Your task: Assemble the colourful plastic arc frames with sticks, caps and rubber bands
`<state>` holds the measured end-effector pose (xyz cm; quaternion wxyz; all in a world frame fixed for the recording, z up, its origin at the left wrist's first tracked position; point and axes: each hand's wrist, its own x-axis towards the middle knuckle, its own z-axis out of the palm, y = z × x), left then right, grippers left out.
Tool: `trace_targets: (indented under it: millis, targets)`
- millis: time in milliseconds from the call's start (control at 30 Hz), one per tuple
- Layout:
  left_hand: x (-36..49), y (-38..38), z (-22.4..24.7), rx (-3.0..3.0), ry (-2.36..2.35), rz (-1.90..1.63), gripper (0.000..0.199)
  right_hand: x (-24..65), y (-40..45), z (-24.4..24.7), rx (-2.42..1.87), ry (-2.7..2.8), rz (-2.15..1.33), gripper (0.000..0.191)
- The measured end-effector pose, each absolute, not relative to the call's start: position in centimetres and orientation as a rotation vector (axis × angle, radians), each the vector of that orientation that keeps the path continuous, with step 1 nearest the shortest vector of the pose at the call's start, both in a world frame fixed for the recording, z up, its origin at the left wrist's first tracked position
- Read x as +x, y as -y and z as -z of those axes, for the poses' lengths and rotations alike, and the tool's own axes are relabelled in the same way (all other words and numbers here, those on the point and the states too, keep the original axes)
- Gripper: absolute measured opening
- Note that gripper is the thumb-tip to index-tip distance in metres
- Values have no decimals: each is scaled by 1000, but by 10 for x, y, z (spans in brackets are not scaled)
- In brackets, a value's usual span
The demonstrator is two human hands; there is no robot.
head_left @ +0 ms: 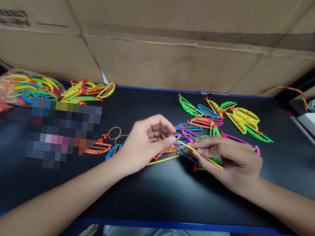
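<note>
My right hand (233,162) is closed round a narrow yellow plastic strip (210,160), which looks like a toy bow seen edge-on. Thumb and forefinger of my left hand (149,144) pinch together at the strip's far left end; what lies between them is too small to make out. Below and behind both hands spreads a pile of small toy bows (192,128) in blue, pink, orange and green, with orange suction-cup darts among them. My hands cover part of this pile.
Yellow and green toy bows (242,119) lie at the back right. At the left are filled clear bags (28,87) and a loose heap of bows (91,92). Rubber bands (114,133) and an orange bow (98,148) lie nearer. A cardboard wall (164,64) closes the table's back.
</note>
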<state>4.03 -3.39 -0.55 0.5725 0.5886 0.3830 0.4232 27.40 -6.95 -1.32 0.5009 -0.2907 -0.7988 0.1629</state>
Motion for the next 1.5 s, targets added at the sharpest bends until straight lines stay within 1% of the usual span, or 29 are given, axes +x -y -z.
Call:
trace_targets:
  millis: [200,433,600,900,1033,1133,1233,1300,1433,1500]
  targets:
    - [40,33,5,1398,-908,-974,24,273,69,13,-724,1931,-388,21]
    - [39,32,5,1437,-883,-973,32,272,70,13,-738,1899,-431,20]
    - [40,33,8,1439,-881,-952,34,271,71,14,-785,1866,-511,18]
    - [42,37,6,1442,-869,-936,33,270,75,16,-785,1859,-561,20]
    - [38,34,1,1606,-880,-967,23,274,69,15,-745,1924,-455,21]
    - [22,22,-10,1805,-980,-1139,14,287,53,14,-732,1957,-268,24]
    - [-4,5,-23,1915,-1150,-1302,14,307,29,14,-795,1991,-74,22]
    - [-19,-5,-28,1985,-1187,-1220,15,321,16,15,-898,2044,-14,18]
    - [-31,-11,-24,2224,-1108,-718,16,336,2,19,-1008,2123,176,19]
    - [-27,-9,-17,2348,-1022,-536,15,336,2,21,-1030,2183,203,19]
